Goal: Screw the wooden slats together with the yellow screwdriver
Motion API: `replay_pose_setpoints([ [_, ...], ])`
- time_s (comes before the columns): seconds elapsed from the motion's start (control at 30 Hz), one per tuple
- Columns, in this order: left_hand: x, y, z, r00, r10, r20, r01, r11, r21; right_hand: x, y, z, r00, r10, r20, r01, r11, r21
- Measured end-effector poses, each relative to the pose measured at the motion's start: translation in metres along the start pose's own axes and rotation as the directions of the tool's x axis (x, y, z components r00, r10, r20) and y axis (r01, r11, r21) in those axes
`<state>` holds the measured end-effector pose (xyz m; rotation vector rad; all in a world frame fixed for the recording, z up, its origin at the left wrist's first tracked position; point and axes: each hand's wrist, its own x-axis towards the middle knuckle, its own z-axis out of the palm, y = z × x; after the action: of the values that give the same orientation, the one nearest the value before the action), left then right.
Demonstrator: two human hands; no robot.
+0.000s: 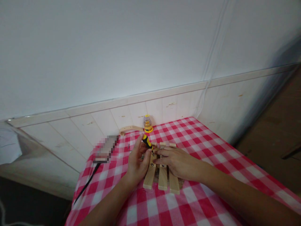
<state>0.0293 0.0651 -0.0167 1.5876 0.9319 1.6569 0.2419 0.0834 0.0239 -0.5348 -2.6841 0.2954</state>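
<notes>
My left hand is closed around a short yellow-and-black screwdriver, tilted with its tip at a screw in the leftmost wooden slat. My right hand lies across the slats from the right, fingers stretched out and reaching towards the screwdriver's tip. Three pale wooden slats lie side by side, including a middle slat and a right slat. Dark screw heads show in the left and middle ones. The far part of the slats is partly hidden by my hands.
A red-and-white checked cloth covers the table. Towards the wall stand a clear container with yellow parts and a curved wooden piece. At the left lies a blurred-out flat object with a black cable. The panelled wall borders the far edge.
</notes>
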Motion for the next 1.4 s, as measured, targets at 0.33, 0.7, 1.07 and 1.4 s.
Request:
replay_pose_setpoints([
  [0.33,-0.001,-0.013,-0.002,0.999,0.043,-0.023,-0.041,0.996,0.080,-0.001,0.000,0.001,0.999,0.043,-0.003,-0.043,0.997,0.060],
  [0.7,-0.001,-0.008,-0.003,0.997,0.072,-0.021,-0.069,0.991,0.112,0.001,-0.003,-0.002,0.999,0.029,0.016,-0.030,0.999,0.012],
  [1.07,-0.002,0.000,0.000,1.000,0.000,0.015,0.000,1.000,0.004,0.001,0.002,0.003,1.000,-0.011,-0.014,0.011,0.999,0.038],
  [1.4,0.003,0.029,-0.002,0.996,0.026,-0.088,-0.027,1.000,-0.007,-0.001,-0.002,-0.002,0.998,0.059,0.030,-0.058,0.998,-0.010],
])
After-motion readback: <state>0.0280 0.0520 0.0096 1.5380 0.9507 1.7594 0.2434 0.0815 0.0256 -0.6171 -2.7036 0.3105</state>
